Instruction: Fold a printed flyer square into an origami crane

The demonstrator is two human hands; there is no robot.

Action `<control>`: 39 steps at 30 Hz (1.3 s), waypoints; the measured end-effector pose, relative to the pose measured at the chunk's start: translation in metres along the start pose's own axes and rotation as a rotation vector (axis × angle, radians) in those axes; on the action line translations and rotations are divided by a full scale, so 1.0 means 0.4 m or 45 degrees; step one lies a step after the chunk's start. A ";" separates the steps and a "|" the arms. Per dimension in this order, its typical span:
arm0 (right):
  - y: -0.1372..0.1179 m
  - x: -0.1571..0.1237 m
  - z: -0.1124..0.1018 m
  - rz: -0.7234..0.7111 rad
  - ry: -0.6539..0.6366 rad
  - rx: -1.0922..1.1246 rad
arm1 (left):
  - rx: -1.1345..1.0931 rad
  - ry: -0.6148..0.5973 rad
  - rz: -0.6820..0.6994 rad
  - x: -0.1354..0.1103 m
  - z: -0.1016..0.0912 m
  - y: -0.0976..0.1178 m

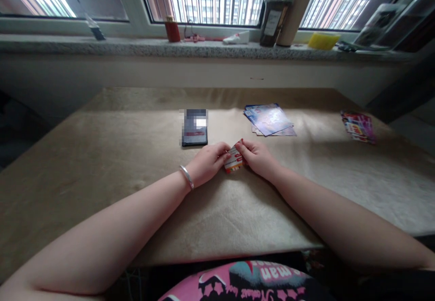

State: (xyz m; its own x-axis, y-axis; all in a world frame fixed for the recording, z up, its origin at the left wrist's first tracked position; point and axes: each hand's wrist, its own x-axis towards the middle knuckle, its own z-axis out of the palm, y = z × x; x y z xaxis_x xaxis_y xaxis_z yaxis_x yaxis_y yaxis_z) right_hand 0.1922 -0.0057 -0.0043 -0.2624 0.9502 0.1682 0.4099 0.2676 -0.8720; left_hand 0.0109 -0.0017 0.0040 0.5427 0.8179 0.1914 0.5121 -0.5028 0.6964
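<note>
Both my hands meet at the middle of the table [102,156] around a small red, white and orange packet [234,160]. My left hand [207,162], with a silver bangle on its wrist, pinches the packet's left edge with closed fingers. My right hand [256,156] grips the packet's right edge, fingers curled. The packet stands slightly tilted, just above the tabletop. A dark phone [194,128] lies flat right behind my left hand.
A fanned pile of blue and purple cards [268,119] lies behind my right hand. A colourful wrapper [358,126] lies at the table's far right. The windowsill [136,47] behind holds a red lighter, a dark jar, a yellow sponge and other small items.
</note>
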 end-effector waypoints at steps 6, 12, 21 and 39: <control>0.005 -0.010 -0.010 0.015 -0.055 -0.346 | -0.157 0.071 -0.085 -0.004 0.009 -0.008; 0.018 -0.004 -0.012 0.010 0.017 -0.363 | 0.121 0.159 -0.016 -0.007 0.007 -0.008; 0.045 0.016 -0.015 0.065 0.194 -0.156 | 0.221 0.140 0.079 -0.004 0.000 -0.006; 0.027 0.007 -0.034 -0.412 -0.010 -1.059 | 0.941 0.003 0.528 -0.025 -0.005 0.023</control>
State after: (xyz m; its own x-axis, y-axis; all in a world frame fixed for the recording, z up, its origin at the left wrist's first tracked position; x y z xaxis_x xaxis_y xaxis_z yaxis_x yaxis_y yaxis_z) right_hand 0.2077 0.0018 -0.0070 -0.4798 0.8079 0.3423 0.8154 0.5546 -0.1660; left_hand 0.0088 -0.0137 0.0099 0.7815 0.5273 0.3336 0.5761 -0.8151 -0.0612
